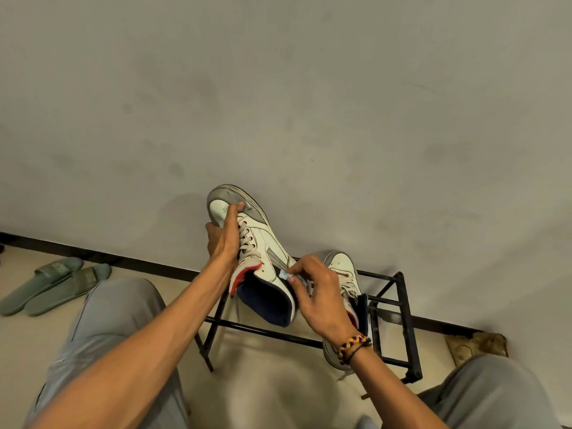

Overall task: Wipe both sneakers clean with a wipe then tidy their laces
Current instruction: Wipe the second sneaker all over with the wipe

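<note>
Mid-frame, the left hand (223,235) is gripping the white leather high-top sneaker (260,258) steady — the right hand (318,292) is pinching a small pale-blue wipe (284,274) against its collar.

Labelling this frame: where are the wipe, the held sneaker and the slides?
wipe (284,274), head view, crumpled tip at the right fingers.
held sneaker (263,243), head view, white side panel.
slides (58,269), head view, strap of the farther one.

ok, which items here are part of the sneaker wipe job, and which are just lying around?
In the job:
white high-top sneaker gripped by left hand
small pale-blue wipe pinched by right hand
second white sneaker on the black metal rack

Lying about:
green rubber slides
</note>
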